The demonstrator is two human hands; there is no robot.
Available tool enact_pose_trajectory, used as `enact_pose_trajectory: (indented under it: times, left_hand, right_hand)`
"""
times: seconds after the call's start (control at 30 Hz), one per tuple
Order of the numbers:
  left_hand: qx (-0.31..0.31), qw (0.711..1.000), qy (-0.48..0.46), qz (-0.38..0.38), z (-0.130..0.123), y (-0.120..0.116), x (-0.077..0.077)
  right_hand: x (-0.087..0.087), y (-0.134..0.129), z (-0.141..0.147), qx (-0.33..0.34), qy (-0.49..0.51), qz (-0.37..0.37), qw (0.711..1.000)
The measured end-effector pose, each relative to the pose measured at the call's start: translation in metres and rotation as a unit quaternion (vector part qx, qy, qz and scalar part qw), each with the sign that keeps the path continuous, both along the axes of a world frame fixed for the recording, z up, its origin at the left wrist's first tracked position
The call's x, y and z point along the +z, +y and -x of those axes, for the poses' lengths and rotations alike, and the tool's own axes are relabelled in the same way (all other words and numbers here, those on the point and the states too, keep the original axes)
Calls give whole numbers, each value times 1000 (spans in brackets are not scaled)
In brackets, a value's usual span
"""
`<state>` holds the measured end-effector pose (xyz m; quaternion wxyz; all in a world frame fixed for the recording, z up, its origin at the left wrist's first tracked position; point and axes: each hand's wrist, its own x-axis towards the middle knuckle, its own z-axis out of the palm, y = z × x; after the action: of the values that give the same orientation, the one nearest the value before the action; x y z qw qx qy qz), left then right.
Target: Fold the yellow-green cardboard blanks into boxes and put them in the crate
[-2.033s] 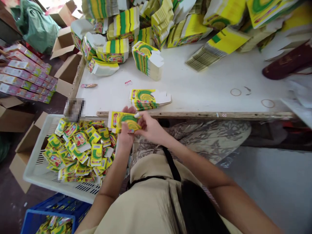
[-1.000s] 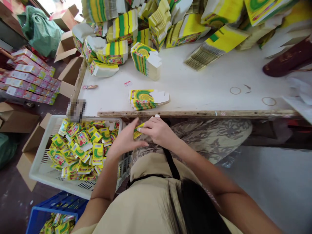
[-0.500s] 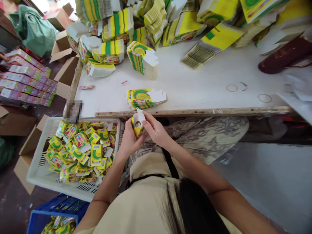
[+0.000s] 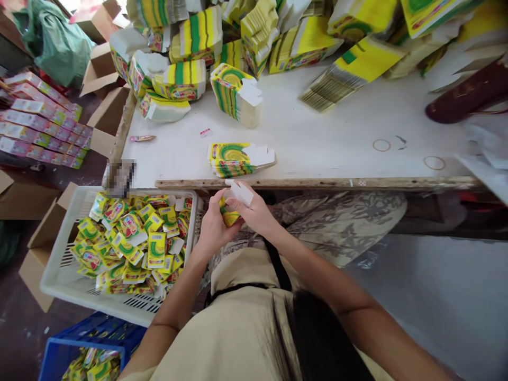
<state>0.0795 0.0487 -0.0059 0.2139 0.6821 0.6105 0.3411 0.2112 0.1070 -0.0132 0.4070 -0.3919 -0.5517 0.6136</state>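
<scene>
Just off the table's front edge, both hands hold a small yellow and green carton (image 4: 230,216) whose white flaps stand open. My left hand (image 4: 214,225) is wrapped round its left side. My right hand (image 4: 256,212) grips the carton's right side, with its fingers at the white flaps. Part of the carton is hidden behind the fingers. A flat stack of matching cartons (image 4: 230,159) lies on the table close beyond my hands. To the left, a white plastic basket (image 4: 55,270) holds a heap of yellow cartons (image 4: 156,250).
More carton stacks (image 4: 188,79) crowd the back of the white table (image 4: 317,143). A blue crate (image 4: 51,360) stands below the basket. Cardboard boxes (image 4: 107,114) and pink cartons (image 4: 35,124) are at the left. A dark red cylindrical object (image 4: 456,98) lies at the right.
The carton has turned in my hands, and its white flaps now spread wider and face up. My right hand has moved slightly over it. The view has shifted a little.
</scene>
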Motion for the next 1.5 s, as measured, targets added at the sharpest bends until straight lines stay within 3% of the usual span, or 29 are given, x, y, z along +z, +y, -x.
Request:
enact_pose_trajectory:
  times: [0.8, 1.13, 1.5]
  left_hand:
    - [-14, 999, 25, -17, 5, 2, 4]
    - [9, 999, 14, 29, 0, 3, -2]
    - [36, 993, 59, 98, -1, 4, 4]
  right_hand:
    - [2, -2, 0, 26, 30, -24, 999]
    - [4, -2, -4, 19, -30, -68, 997]
    - [1, -4, -6, 31, -48, -115, 992]
